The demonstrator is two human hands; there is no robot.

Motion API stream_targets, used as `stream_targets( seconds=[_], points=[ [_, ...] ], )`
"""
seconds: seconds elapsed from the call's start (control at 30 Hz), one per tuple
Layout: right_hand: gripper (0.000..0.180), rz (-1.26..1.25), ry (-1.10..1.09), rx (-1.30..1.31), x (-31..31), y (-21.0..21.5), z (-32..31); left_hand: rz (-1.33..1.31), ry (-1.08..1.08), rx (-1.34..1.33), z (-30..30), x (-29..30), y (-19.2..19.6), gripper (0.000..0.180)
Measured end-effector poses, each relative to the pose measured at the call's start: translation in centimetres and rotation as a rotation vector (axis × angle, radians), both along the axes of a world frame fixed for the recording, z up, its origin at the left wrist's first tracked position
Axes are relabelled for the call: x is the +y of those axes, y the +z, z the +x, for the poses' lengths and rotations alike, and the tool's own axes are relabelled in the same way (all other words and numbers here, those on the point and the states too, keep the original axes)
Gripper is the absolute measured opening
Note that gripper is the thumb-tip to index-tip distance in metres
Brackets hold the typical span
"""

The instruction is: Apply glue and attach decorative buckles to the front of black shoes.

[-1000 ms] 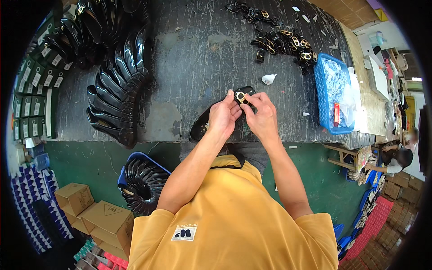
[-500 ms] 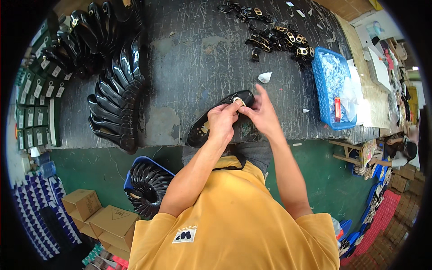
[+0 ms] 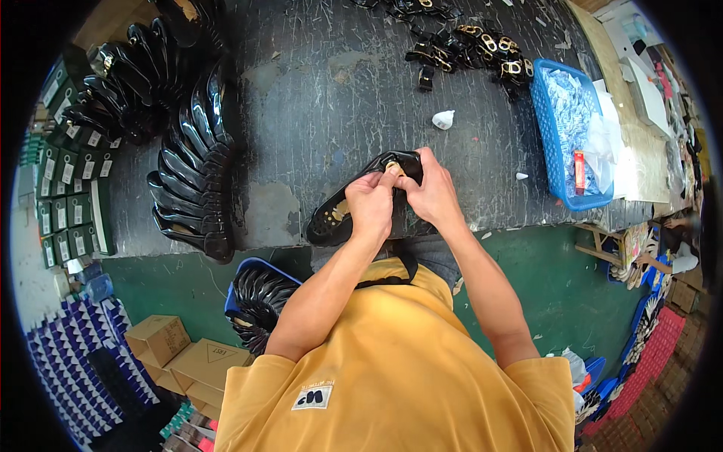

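Observation:
A shiny black shoe lies slantwise at the near edge of the worktable, its toe pointing away to the right. My left hand is closed in a pinch at a gold-coloured ornament on the shoe's upper. My right hand grips the toe end, its thumb against the same ornament and its fingers on the far side, partly hidden. The fingertips cover much of the ornament. Beyond the shoe sits a small white bottle, and a small white cap lies farther right.
Black shoes stand in curved rows on the left of the table. Black straps with gold buckles are heaped at the back right, near a blue basket of small packets. Below the table edge are a blue bin of shoes and cardboard boxes.
My right hand has come in from raised, spread fingers to close around the shoe's toe. My left hand keeps its pinch at the ornament. The whole view has shifted slightly.

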State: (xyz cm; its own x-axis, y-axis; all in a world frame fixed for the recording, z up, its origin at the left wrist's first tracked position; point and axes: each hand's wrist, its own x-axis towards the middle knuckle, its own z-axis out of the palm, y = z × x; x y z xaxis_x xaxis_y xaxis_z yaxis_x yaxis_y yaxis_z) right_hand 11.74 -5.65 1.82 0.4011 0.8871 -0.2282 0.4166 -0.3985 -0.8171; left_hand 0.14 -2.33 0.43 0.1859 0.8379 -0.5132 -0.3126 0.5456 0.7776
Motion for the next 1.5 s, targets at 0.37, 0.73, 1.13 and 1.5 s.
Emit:
stream_targets(
  seconds=[0.37, 0.73, 1.13, 1.5],
  points=[
    [0.068, 0.301, -0.079, 0.223, -1.1, -1.6, 2.1, -0.199, -0.245, -0.087, -4.3, 3.1, 2.6, 0.065],
    [0.031, 0.426, -0.292, 0.067, -2.5, -5.2, 2.3, 1.116, -0.859, 0.77, -18.4, 3.2, 4.7, 0.023],
    [0.013, 0.406, -0.209, -0.22, -2.0, -3.1, 1.3, 1.598, 0.485, 0.998, -16.0, 37.2, 12.2, 0.027],
    [0.012, 0.413, -0.205, -0.183, -1.2, -2.7, 0.9, 1.116, 0.334, 1.469, -16.1, 42.3, 4.2, 0.041]
  ],
)
